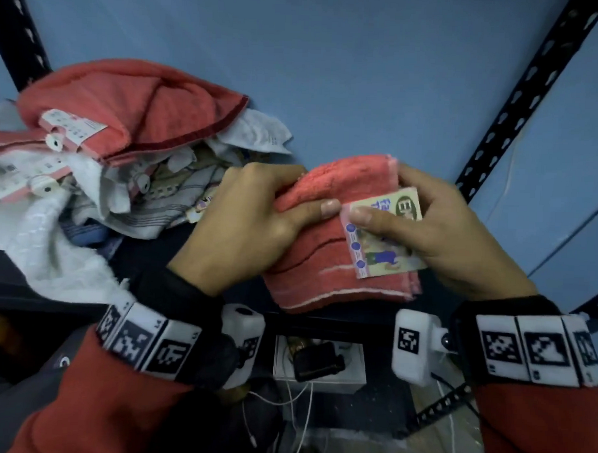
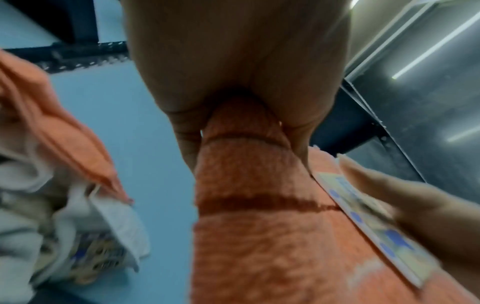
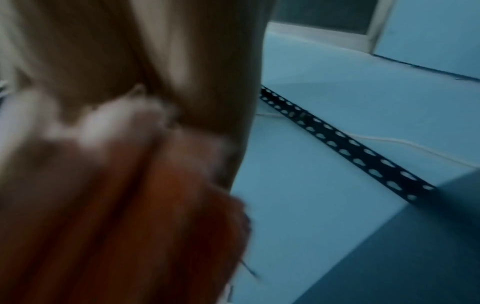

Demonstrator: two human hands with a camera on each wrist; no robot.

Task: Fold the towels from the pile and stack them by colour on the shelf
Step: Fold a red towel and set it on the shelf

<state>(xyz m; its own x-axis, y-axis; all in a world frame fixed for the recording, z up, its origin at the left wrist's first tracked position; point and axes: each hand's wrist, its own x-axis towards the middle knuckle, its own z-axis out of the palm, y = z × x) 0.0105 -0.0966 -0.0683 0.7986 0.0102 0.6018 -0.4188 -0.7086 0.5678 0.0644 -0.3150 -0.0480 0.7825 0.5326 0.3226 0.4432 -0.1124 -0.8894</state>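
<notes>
Left grip: left hand (image 1: 243, 221) closed on the left edge of the folded red towel (image 1: 326, 271); thumb lies on top, fingers curl over the far edge. The left wrist view shows the towel (image 2: 259, 236) pinched between thumb and fingers.
Right grip: right hand (image 1: 446, 231) closed on the towel's right edge; thumb presses down on the printed card label (image 1: 385, 236), fingers wrap the far corner. The right wrist view is blurred; only skin and red cloth (image 3: 155, 226) can be made out.
Folded red towel: a thick rectangular packet with thin pale and dark stripes, held between both hands above the front edge of the shelf (image 1: 174, 252), right of centre.
Card label: cream with blue dots and a cartoon print, lying on the towel's upper right face.
Pile (image 1: 99, 172): left of the hands on the same shelf; a loose red towel (image 1: 132, 108) lies on top, with white, grey striped and blue cloths under it, several with paper tags.
Shelf frame: black perforated upright (image 1: 529, 95) at right, against a blue wall (image 1: 330, 58).
Wrists: black bands with white coded markers over red sleeves.
</notes>
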